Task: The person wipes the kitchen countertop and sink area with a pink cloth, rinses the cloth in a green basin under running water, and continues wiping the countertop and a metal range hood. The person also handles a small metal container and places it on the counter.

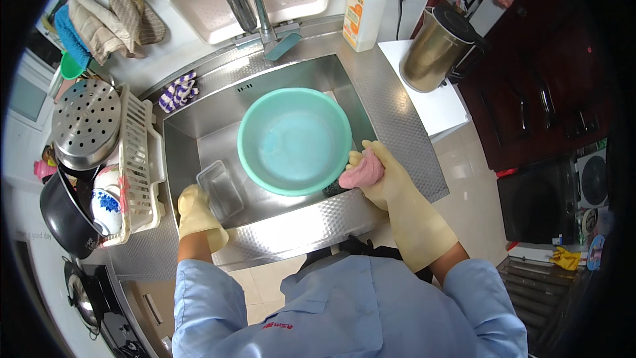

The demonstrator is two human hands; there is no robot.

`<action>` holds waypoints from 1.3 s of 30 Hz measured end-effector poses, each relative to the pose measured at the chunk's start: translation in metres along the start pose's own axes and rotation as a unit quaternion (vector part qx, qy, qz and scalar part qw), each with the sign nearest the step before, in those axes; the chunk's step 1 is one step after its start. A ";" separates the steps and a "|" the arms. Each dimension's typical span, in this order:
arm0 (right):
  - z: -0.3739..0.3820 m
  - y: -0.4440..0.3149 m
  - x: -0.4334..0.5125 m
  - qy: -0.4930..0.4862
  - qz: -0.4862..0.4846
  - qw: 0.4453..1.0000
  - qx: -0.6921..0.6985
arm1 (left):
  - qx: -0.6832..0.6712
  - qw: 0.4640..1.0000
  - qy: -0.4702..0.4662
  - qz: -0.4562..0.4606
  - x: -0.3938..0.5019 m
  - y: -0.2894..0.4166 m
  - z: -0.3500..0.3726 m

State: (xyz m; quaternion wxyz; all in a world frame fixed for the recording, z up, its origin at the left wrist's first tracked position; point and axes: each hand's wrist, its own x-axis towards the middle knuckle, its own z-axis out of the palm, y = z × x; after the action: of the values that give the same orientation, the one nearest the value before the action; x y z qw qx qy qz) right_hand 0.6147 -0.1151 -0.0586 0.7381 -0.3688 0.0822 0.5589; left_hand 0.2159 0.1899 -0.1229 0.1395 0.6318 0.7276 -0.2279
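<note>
In a cream rubber glove, my right hand (382, 179) grips a crumpled pink cloth (363, 171) at the sink's front right, beside a green plastic basin (293, 141). The basin rests in the stainless steel sink (196, 156) and shows a pale blue bottom; whether it holds water I cannot tell. My left hand (194, 209), gloved alike, hangs over the sink's front left corner. Close to its right, a clear rectangular plastic container (222, 190) lies on the sink floor. The left fingers are bent down and partly hidden, so their grip is unclear.
A chrome faucet (267, 35) rises behind the basin, near a white soap pump bottle (365, 10). To the right stands an electric kettle (437, 49). At left, a dish rack (141, 159) carries a steamer pot (85, 122), a black pot (67, 214) and bowls. A striped cloth (179, 92) lies on the rim.
</note>
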 end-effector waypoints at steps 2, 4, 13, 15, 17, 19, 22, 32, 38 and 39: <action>0.031 0.000 0.006 0.011 0.004 1.000 -0.013 | -0.008 0.995 0.026 0.093 -0.012 0.003 -0.028; 0.062 -0.003 0.005 0.010 0.001 1.000 -0.011 | -0.157 0.960 -0.021 0.231 -0.038 0.021 -0.046; 0.094 0.000 -0.001 -0.129 -0.316 0.689 -0.639 | -0.505 0.711 -0.135 0.470 -0.235 0.156 -0.073; 0.095 -0.004 0.017 -0.130 -0.244 0.834 -0.478 | -0.490 0.713 -0.146 0.479 -0.222 0.162 -0.068; 0.096 -0.014 0.034 -0.150 -0.054 0.982 -0.101 | -0.591 0.663 -0.110 0.446 -0.223 0.163 -0.057; 0.087 -0.022 0.028 -0.183 -0.072 0.959 -0.205 | -0.650 0.700 -0.075 0.286 -0.267 0.162 -0.074; 0.104 -0.033 -0.001 -0.212 -0.086 0.948 -0.219 | -0.642 0.729 -0.033 0.235 -0.243 0.152 -0.063; 0.107 -0.086 -0.017 -0.262 -0.174 0.924 -0.220 | -0.935 0.340 -0.093 -0.040 -0.183 0.110 -0.087; 0.117 -0.101 -0.035 -0.275 -0.209 0.916 -0.205 | -0.754 0.604 0.209 0.151 -0.213 0.067 -0.138; 0.122 -0.111 -0.033 -0.245 -0.210 0.906 -0.275 | -0.695 0.641 0.273 0.176 -0.227 0.072 -0.154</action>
State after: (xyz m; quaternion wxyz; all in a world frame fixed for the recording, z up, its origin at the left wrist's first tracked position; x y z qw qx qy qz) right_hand 0.6657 -0.0742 0.0965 0.7043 -0.4179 -0.3373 0.4642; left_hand 0.3369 0.0808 0.1089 0.3696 0.4982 0.5523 0.5568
